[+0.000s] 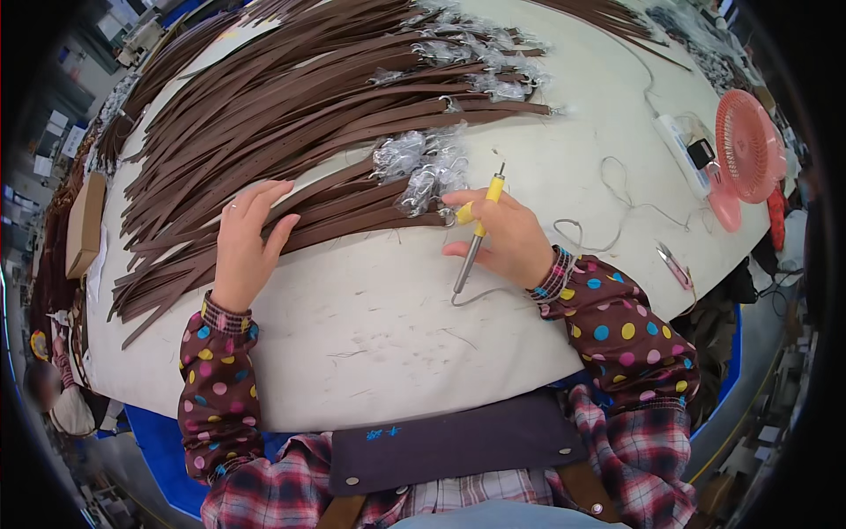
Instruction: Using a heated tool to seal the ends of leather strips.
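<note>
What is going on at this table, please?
A person's right hand holds a yellow and grey pen-shaped tool, its thin tip pointing away from the body. The open left hand is at the nearest brown straps; contact is hard to tell. More straps lie farther across the table.

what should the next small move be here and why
Probably close the left hand on one of the near brown straps: its thumb stands apart from the fingers over them, gripping none that I can see, while the right hand already holds the corded pen-like tool, its tip pointing away from the person.
</note>
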Available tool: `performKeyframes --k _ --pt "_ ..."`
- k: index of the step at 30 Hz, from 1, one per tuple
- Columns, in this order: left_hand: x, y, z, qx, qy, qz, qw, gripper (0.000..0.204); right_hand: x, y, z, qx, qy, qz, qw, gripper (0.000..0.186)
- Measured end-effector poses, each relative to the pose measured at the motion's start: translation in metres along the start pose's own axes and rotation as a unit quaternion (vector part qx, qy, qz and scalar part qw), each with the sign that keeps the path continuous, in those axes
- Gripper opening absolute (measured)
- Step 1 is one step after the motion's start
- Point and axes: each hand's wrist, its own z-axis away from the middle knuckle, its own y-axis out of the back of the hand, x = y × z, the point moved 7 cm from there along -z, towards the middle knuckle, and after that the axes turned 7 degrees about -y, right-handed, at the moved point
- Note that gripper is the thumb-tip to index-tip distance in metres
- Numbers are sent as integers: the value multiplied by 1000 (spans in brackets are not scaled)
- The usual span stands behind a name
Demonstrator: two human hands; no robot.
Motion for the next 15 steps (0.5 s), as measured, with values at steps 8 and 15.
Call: performKeyframes --k 8,15 --pt "147 115 -34 183 -192 537 801 10 19 9 8 1 -59 9 998 35" --pt "167 139 -23 -109 -114 677 719 16 12 4 1 12 -43 -19 999 20"
